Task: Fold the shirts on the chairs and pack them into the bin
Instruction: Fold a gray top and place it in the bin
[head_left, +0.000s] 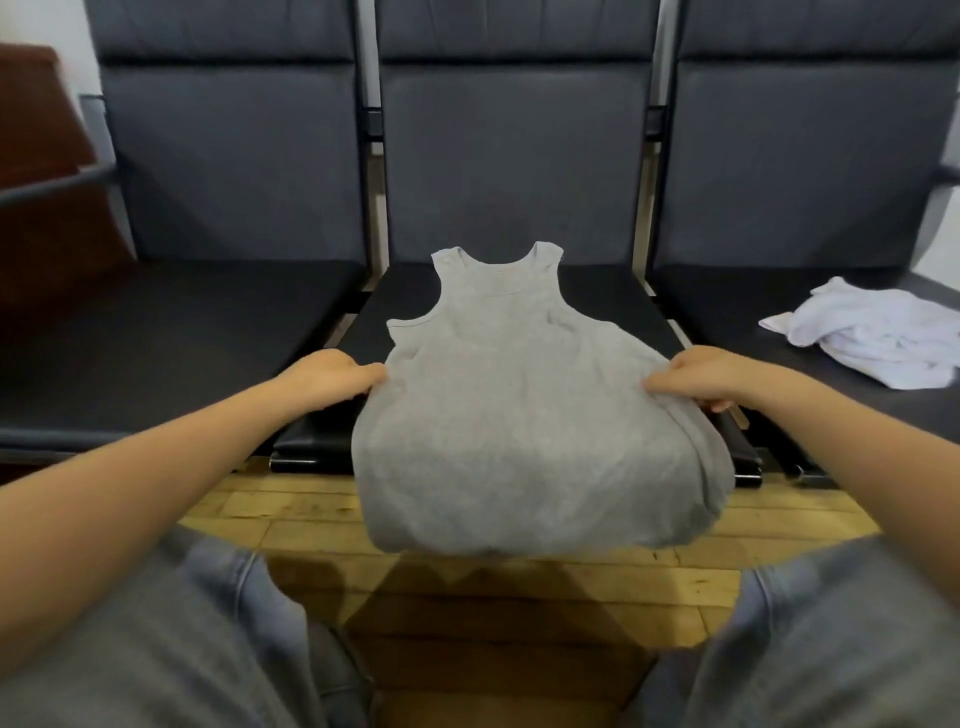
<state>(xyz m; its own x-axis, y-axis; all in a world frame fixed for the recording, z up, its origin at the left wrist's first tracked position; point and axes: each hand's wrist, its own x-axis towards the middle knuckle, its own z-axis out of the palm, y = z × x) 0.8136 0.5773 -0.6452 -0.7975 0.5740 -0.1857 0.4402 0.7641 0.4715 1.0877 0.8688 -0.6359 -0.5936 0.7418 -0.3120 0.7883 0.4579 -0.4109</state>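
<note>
Left hand (332, 375) pinches the left side edge of the grey sleeveless shirt (524, 415), fingers curled onto the cloth about halfway down its length. Right hand (701, 376) grips the opposite side edge at the same level, its fingers bunching the fabric into a small ridge there.

Three dark padded chairs stand side by side across the view, backs upright. The middle chair (514, 156) carries the grey sleeveless shirt: the straps and neckline lie flat on its black seat, pointing toward the backrest, while the lower part spills over the seat's front edge and hangs above the wooden floor (519, 597). The hem end looks turned under and rounded, with a few loose folds along the right side. The left chair (234, 156) has a seat with nothing on it in view. The right chair (810, 156) holds a crumpled white shirt (878, 338) lying in a loose heap near the right border of the view, well apart from the grey one.

Both bare forearms reach in from the lower corners toward the middle seat. Below them the person's knees in grey jeans (171, 634) fill the bottom corners, blurred, with the floor showing between them.
</note>
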